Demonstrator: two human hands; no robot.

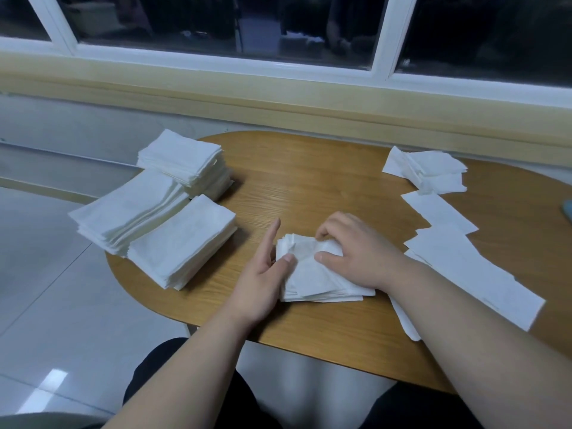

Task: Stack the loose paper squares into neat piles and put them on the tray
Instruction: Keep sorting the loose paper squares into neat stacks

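The person works on a small pile (322,283) of paper squares. It lies on the wooden surface (309,181) near the front edge, at about 6 o'clock. The left hand (263,270) is flat with straight fingers, set like a wall against the pile's left side, with the thumb on top. I think this is to push the edges into one line. The right hand (356,252) lies on the pile from 3 o'clock. Its fingers are curled and pinch the top sheets, which are wrinkled there, probably to hold them while the side is squared.

At 9 o'clock three finished stacks (182,243) stand touching each other, partly over the rim of the surface. From 2 to 4 o'clock the loose squares (458,255) lie spread out, with a little heap (430,171) at the far end, on the side of the right hand. I cannot see a tray. If one is under the stacks, it is hidden.
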